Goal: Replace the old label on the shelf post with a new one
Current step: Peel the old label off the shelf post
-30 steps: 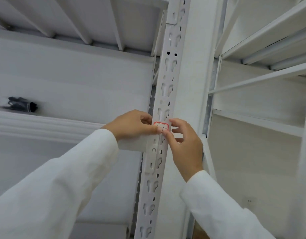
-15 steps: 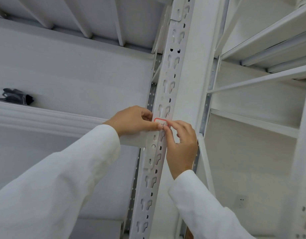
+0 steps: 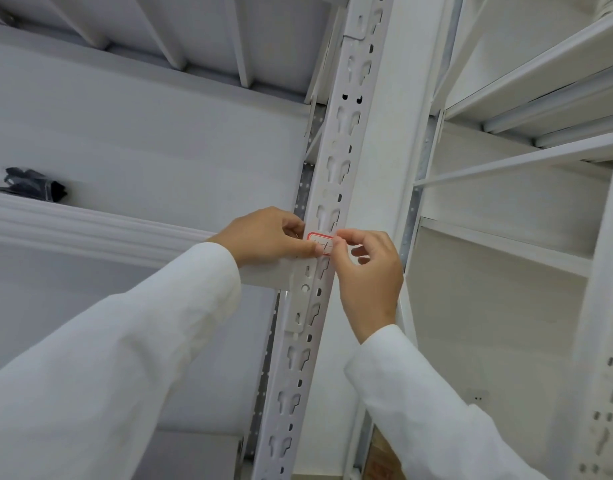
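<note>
A small white label with a red border and handwriting (image 3: 319, 242) sits on the slotted white shelf post (image 3: 336, 161), at about mid height. My left hand (image 3: 267, 235) rests on the post's left side, its thumb pressing the label's lower left part. My right hand (image 3: 367, 271) is on the post's right side, thumb and forefinger pinched at the label's right edge. The label's right end is hidden under those fingertips.
White shelf boards and beams run off the post to the left (image 3: 90, 226) and right (image 3: 506, 237). A dark bundle (image 3: 35, 185) lies on the left shelf. A second slotted post (image 3: 609, 375) stands at the far right. A wall socket (image 3: 478, 398) shows low on the wall.
My right hand has curled in, its fingertips now pinching the label's right edge instead of lying over it. My left hand stays on the label's left side. The view shifted slightly.
</note>
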Demonstrator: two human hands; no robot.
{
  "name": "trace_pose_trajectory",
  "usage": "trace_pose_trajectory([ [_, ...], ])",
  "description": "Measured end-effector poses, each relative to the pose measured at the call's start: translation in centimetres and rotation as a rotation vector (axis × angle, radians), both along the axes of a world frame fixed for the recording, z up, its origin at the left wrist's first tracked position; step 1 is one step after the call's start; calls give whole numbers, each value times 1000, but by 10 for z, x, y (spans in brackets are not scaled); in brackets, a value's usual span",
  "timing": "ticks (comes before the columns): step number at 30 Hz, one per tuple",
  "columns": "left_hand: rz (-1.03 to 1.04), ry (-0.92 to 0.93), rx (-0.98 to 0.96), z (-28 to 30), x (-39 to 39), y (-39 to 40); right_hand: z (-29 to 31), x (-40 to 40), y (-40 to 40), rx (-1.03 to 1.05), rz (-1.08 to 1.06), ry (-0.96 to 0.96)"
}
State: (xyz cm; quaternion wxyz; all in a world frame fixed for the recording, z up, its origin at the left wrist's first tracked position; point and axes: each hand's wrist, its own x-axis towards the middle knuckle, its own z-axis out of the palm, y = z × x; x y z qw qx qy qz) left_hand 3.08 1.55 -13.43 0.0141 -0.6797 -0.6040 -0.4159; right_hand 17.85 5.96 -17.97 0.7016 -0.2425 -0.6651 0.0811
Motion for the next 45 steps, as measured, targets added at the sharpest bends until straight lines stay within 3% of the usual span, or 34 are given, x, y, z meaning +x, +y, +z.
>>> trace_pose_trajectory([
  [6, 10, 13, 3, 0, -1, 1, -8, -3, 2, 90, -127, -71],
  [15, 42, 17, 0, 0, 2, -3, 3, 7, 1, 44, -8, -59],
  [35, 67, 26, 11, 0, 5, -6, 13, 5, 6, 184, -325, -389],
  [39, 68, 45, 11, -1, 3, -5, 14, 8, 5, 324, -174, -378],
  [45, 12, 31, -22, -3, 1, -8, 22, 9, 17, 543, -272, -525],
])
